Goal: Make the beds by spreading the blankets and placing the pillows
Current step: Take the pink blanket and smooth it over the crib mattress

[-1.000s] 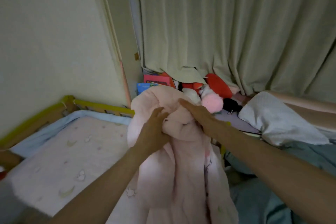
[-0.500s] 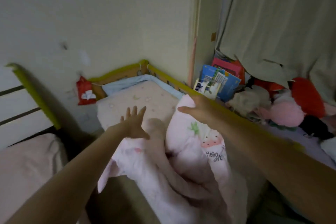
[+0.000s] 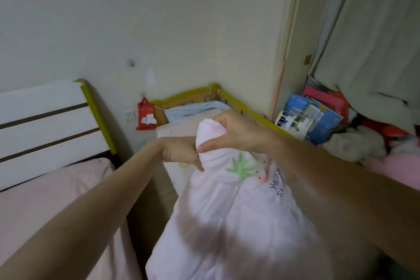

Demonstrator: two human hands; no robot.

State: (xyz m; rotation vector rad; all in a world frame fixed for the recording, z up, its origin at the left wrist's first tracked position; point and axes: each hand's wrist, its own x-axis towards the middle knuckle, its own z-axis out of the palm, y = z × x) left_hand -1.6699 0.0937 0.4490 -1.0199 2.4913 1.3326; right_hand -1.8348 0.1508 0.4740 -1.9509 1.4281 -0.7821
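Note:
A pale pink blanket [image 3: 229, 211] with a printed strawberry and purple lettering hangs bunched in front of me, over the near end of a small cot [image 3: 193, 95] with yellow-padded rails. My right hand [image 3: 236, 130] grips the blanket's top corner, thumb underneath. My left hand [image 3: 181, 152] holds the blanket's edge just below and left of it, fingers curled into the fabric. The cot's mattress shows a light blue sheet [image 3: 193, 109] at its head. No pillow shows on the cot.
A larger bed [image 3: 34, 200] with a pink sheet and white slatted headboard [image 3: 45, 120] lies on the left. A red wipes pack [image 3: 145, 116] hangs by the cot. Books [image 3: 311, 118] and soft toys [image 3: 363, 141] pile under the curtain [image 3: 375, 52] on the right.
My left hand, open and reaching over the cot half a second ago, has come back and taken hold of the blanket's edge. My right hand has lifted the corner higher. The view swung left.

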